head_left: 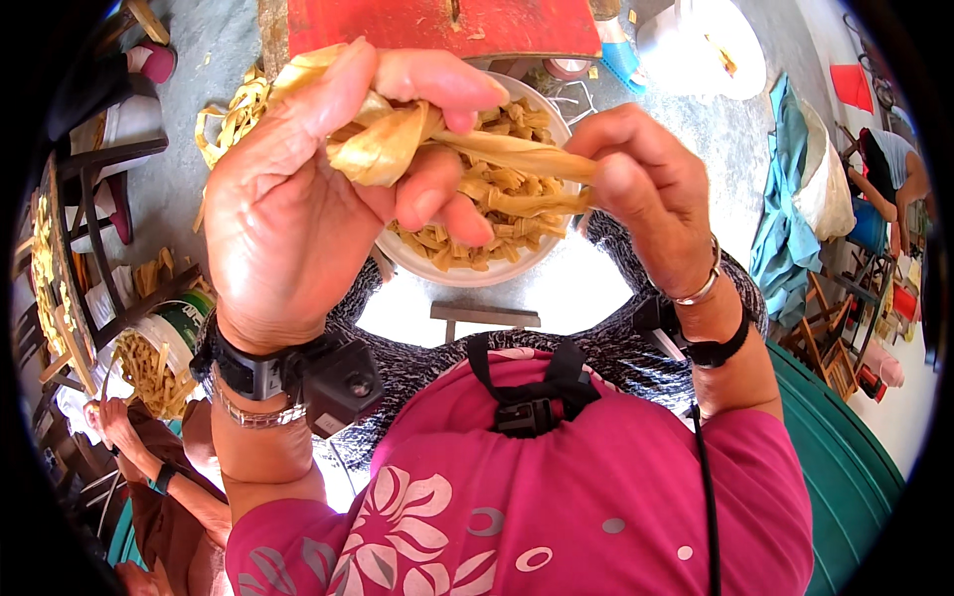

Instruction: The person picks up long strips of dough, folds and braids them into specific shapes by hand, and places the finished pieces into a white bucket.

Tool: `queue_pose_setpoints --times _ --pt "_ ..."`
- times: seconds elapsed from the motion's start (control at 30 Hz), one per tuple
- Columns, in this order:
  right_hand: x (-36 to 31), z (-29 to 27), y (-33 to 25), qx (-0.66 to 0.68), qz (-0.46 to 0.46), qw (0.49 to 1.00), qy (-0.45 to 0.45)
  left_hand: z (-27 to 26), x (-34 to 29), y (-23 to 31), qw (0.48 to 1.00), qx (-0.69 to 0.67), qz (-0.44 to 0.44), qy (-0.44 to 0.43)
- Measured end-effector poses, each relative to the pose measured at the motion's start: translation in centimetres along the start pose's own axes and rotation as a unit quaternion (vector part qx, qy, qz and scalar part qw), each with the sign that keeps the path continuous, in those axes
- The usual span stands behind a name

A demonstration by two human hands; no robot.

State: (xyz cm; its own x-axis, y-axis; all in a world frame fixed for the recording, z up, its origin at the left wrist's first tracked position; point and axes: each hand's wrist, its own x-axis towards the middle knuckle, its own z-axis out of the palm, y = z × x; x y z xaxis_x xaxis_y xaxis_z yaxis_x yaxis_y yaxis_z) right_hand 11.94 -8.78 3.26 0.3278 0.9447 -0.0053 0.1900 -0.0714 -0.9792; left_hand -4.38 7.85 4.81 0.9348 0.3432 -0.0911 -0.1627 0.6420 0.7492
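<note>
Left hand point(288, 204) clamped on a yellow strip point(509, 151), right hand point(651, 189) pinching its end, bowl point(475, 278) below: apparent twisting, calling next for even tension.

No lettering reads clearly; the black wrist strap point(260, 376) and the bucket point(187, 317) bear small, blurred marks.
</note>
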Motion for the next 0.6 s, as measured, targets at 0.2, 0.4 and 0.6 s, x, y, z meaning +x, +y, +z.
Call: queue_pose_setpoints --times 0.2,0.4,0.6 --pt "0.5 0.9 -0.8 0.007 0.079 0.984 -0.16 0.8 0.2 -1.5 0.995 0.097 -0.009 0.001" --pt "0.7 1.2 -1.7 0.007 -0.007 0.99 -0.138 1.9 0.0 -1.1 0.997 0.054 -0.009 0.056" --pt "0.1 0.4 -1.5 -0.066 -0.063 0.988 -0.121 1.3 0.1 -0.5 0.994 0.079 0.03 0.062"
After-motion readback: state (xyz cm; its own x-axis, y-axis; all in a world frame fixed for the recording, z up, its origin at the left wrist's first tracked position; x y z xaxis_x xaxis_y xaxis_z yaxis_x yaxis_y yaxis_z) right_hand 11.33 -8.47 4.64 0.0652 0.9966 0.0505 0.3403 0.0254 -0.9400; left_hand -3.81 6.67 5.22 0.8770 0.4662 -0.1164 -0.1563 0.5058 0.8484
